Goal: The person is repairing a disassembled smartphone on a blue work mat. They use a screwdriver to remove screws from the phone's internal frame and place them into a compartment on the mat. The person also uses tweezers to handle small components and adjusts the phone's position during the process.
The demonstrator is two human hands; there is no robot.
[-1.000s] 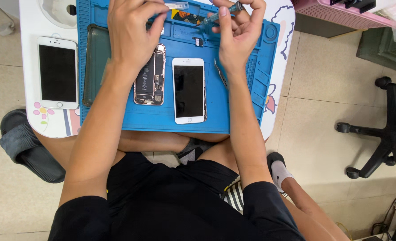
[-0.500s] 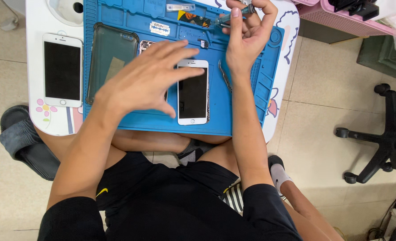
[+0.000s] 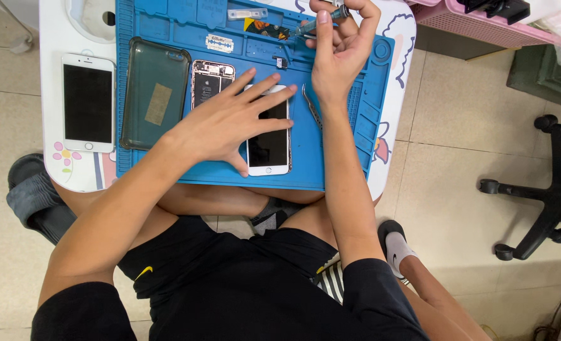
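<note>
Phone repair on a blue mat [image 3: 167, 173], both hands busy.

Left hand [image 3: 230, 123] spread flat, fingers apart, pressing on the white phone [image 3: 269, 148] lying face up mid-mat, just beside an opened phone body [image 3: 208, 82]. Right hand [image 3: 340, 47] raised at the mat's far edge, fingertips pinched together on a thin screwdriver [image 3: 321, 22]. Tweezers [image 3: 311, 106] near the right wrist. Dark clear case [image 3: 155, 95] left of the opened body; another white phone [image 3: 88, 102] off the mat on the worktop [image 3: 53, 44].

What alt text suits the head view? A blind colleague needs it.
Left hand lies flat on a white phone on a blue mat; right hand holds a screwdriver. An opened phone lies alongside.
</note>
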